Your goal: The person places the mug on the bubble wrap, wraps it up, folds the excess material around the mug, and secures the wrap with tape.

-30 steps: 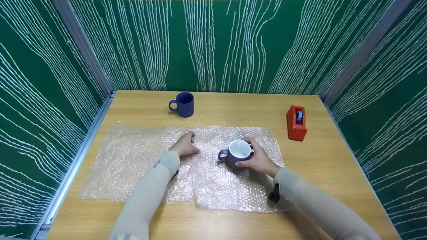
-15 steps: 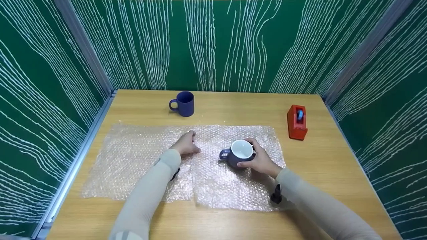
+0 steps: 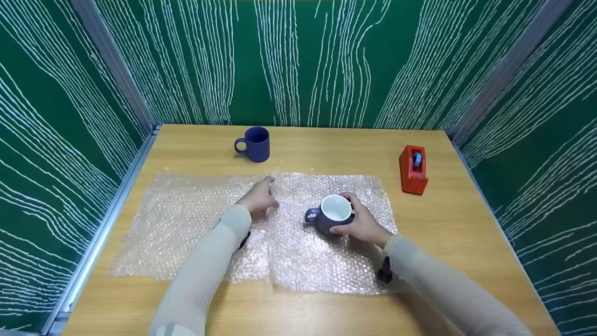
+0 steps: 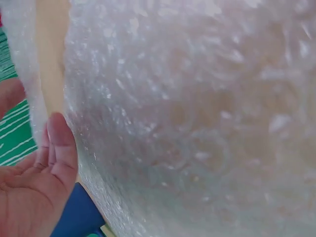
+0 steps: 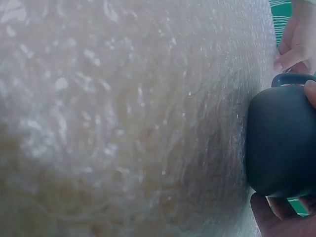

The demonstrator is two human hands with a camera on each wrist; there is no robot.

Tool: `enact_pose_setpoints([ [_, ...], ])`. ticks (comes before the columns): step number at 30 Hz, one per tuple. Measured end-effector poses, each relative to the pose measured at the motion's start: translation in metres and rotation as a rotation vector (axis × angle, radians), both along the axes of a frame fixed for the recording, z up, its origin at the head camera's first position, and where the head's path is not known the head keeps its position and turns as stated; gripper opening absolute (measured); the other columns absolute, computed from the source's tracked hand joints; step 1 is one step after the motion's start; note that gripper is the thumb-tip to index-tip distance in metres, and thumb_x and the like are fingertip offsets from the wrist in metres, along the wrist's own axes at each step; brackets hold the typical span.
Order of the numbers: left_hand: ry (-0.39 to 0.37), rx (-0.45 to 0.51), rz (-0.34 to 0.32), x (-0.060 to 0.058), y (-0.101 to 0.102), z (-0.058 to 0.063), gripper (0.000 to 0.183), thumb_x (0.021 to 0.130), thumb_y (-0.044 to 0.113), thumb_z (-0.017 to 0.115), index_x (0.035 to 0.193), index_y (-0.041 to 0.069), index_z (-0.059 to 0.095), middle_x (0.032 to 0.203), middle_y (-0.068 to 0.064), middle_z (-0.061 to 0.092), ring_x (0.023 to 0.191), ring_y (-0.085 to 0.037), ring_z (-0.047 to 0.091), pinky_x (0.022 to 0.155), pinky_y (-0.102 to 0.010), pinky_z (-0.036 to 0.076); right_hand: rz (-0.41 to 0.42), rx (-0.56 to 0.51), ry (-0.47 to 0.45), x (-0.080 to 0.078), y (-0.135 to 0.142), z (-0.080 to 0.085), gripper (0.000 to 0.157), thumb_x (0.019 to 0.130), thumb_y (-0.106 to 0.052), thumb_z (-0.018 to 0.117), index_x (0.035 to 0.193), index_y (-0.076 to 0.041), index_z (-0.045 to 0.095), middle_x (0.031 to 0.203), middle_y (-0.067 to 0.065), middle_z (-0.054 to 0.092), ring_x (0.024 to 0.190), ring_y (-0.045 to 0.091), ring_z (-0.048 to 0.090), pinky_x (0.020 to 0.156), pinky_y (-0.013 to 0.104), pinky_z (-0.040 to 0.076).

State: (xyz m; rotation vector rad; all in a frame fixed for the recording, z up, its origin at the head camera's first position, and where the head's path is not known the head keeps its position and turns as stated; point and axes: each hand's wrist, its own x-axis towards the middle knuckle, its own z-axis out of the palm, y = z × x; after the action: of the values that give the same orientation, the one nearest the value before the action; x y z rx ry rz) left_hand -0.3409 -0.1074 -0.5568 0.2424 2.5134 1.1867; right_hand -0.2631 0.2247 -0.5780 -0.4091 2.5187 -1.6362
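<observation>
Near the spread left hand (image 3: 257, 198), the right hand (image 3: 363, 223) grips a rounded, slate-blue, ceramic-looking mug (image 3: 332, 216) (probably stiff, breakable; best held by its body).

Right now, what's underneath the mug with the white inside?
Bubble wrap shows around the base of the white-lined mug, spread over the table. The patch directly beneath is covered by the mug and can't be seen.

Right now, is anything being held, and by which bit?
The right hand grips the white-lined mug round its body; the left hand seems to hold nothing.
</observation>
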Motion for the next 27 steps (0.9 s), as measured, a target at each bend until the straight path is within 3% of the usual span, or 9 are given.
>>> enact_pose_setpoints([
  [3,-0.024,0.109,0.047,-0.002,0.004,0.002,0.096,0.083,-0.007,0.069,0.169,0.002,0.025,0.152,-0.03,0.057,0.139,-0.04,0.057,0.118,-0.051,0.05,0.006,0.005,0.007,-0.001,0.001,0.0,0.096,0.072,-0.007,0.101,0.152,-0.004,0.047,0.144,0.021,0.061,0.128,0.036,0.062,0.114,0.052,0.049],
  [6,-0.01,0.149,0.106,-0.003,0.009,0.004,0.096,0.09,-0.001,0.071,0.171,0.005,0.02,0.151,-0.028,0.057,0.132,-0.038,0.06,0.112,-0.049,0.053,0.013,0.0,0.003,-0.002,0.001,0.0,0.095,0.073,-0.007,0.1,0.152,-0.005,0.047,0.145,0.021,0.06,0.13,0.037,0.062,0.114,0.053,0.05],
  [11,0.051,0.161,0.176,-0.004,0.018,0.007,0.078,0.098,0.008,0.073,0.165,0.001,0.034,0.123,-0.013,0.064,0.099,-0.022,0.063,0.089,-0.034,0.055,0.016,-0.007,-0.011,0.0,0.001,0.0,0.095,0.074,-0.008,0.1,0.152,-0.005,0.047,0.147,0.02,0.06,0.132,0.038,0.062,0.115,0.055,0.049],
  [14,0.097,0.203,0.174,-0.003,0.021,0.011,0.056,0.098,0.003,0.067,0.152,-0.002,0.052,0.109,-0.005,0.059,0.087,-0.015,0.056,0.078,-0.027,0.049,0.015,-0.015,-0.004,0.002,0.0,0.0,0.094,0.073,-0.006,0.1,0.152,-0.004,0.048,0.146,0.021,0.06,0.13,0.039,0.062,0.115,0.055,0.049],
  [19,0.177,0.242,0.14,-0.004,0.024,0.018,0.028,0.1,0.0,0.062,0.127,-0.003,0.068,0.102,-0.003,0.059,0.089,-0.014,0.055,0.079,-0.023,0.049,0.015,-0.033,0.002,0.001,-0.001,0.0,0.093,0.073,-0.003,0.099,0.151,-0.002,0.048,0.146,0.024,0.059,0.13,0.043,0.062,0.116,0.059,0.048],
  [27,0.21,0.271,0.1,-0.005,0.029,0.03,0.03,0.101,-0.004,0.063,0.129,-0.004,0.07,0.104,-0.006,0.065,0.089,-0.012,0.057,0.076,-0.02,0.053,0.003,-0.019,-0.004,-0.004,-0.004,0.001,0.094,0.073,-0.005,0.1,0.152,-0.005,0.049,0.145,0.02,0.061,0.129,0.037,0.062,0.115,0.053,0.048],
])
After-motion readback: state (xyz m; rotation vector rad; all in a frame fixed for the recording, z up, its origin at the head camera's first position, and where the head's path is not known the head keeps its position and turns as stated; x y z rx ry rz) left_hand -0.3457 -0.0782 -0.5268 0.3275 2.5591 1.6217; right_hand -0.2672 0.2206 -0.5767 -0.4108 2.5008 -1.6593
